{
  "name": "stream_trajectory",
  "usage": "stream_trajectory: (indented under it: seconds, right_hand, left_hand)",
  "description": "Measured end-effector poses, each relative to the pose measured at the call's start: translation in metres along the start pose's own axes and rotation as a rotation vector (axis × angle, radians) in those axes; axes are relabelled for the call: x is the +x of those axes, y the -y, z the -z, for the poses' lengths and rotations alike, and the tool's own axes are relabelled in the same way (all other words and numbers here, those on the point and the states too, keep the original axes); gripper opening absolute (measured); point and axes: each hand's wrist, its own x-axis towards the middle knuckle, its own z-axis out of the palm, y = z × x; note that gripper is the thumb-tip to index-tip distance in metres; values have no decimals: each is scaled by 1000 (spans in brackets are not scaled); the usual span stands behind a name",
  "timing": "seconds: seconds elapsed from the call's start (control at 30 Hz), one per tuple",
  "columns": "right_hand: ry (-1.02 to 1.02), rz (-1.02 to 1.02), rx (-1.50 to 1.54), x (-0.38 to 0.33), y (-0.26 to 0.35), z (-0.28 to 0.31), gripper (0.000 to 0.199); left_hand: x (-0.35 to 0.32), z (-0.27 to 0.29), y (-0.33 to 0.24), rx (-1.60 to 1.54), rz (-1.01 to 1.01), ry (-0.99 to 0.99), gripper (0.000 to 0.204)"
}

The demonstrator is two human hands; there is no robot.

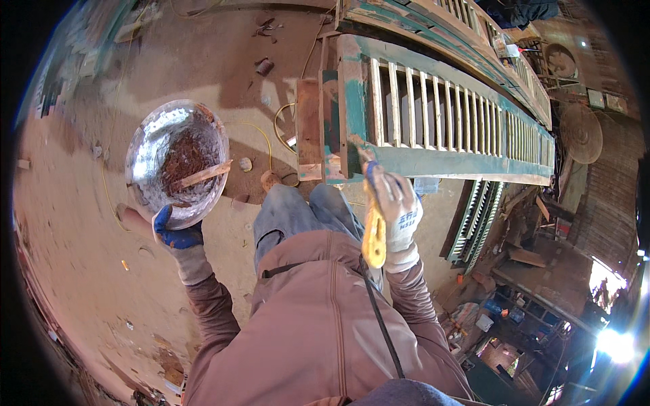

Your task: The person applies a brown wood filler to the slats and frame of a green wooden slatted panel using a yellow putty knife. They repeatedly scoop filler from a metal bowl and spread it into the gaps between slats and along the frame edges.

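My left hand [177, 238], in a white glove with blue palm, grips the rim of a shiny metal bowl [145, 159]. Brown powdery or pasty material [184, 161] lies inside, and a flat wooden stick [205, 174] rests across it and over the rim. A similar glove covers my right hand [399, 206], closed around a yellow-handled tool [374, 237]. The tool's head is at the near left corner of a green louvred wooden shutter [440, 162]; blur hides whether it is a blade or a brush.
More green shutter panels [420, 24] stand behind the first one, and another louvred panel [476, 223] lies at the right. A yellow cord [267, 135] runs over the floor near a dark red can [265, 66]. Cluttered timber [542, 257] fills the right side.
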Motion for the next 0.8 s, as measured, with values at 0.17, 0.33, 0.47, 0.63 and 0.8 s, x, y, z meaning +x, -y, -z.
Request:
stream_trajectory:
  seconds: [0.17, 0.33, 0.47, 0.63, 0.8]
  right_hand:
    - [80, -80, -21, 20, 14, 0, 42]
    - [-12, 33, 64, 9, 7, -1, 44]
    - [12, -27, -6, 29, 8, 4, 45]
    - [71, 46, 364, 37, 12, 20, 34]
    - [19, -63, 671, 87, 26, 37, 27]
  left_hand:
    - [1, -10, -10, 0, 41, 33, 31]
    - [1, -6, -2, 153, -119, 86, 23]
    - [-4, -19, 7, 153, -350, 208, 15]
    - [-30, -59, 25, 465, -541, 263, 19]
    - [-53, -92, 36, 592, -556, 514, 20]
